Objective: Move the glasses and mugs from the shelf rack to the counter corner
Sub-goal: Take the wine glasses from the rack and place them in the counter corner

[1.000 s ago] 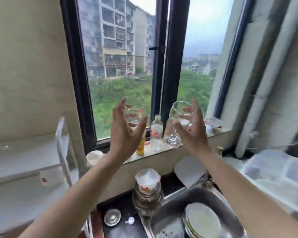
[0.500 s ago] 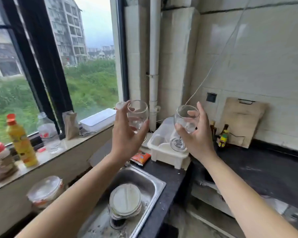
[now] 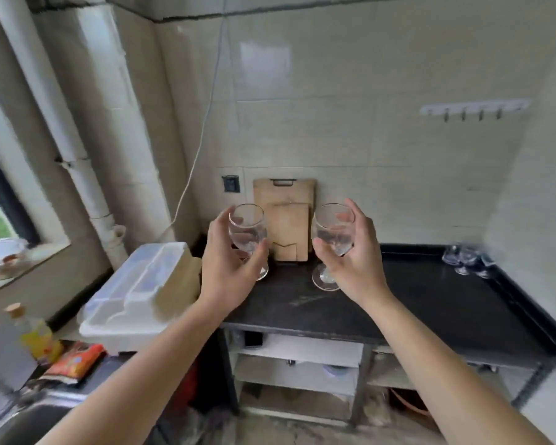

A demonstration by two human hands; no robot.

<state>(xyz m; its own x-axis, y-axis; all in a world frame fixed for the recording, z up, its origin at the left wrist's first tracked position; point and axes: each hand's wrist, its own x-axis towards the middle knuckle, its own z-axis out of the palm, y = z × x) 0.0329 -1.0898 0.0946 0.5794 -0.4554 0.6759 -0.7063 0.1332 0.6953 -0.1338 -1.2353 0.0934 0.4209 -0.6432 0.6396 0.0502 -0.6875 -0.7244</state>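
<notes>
Your left grip (image 3: 228, 268) clasps one wine glass (image 3: 247, 232) by its bowl, and your right grip (image 3: 353, 261) clasps a second wine glass (image 3: 333, 231). Both are held above the black table (image 3: 430, 303). Crowd the corner glasses (image 3: 466, 260) and they may clink, chip or topple.

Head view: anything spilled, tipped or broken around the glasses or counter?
Nothing stands out. The left glass in the left hand and the right glass in the right hand are upright and whole. Only a faint pale smear marks the counter.
</notes>
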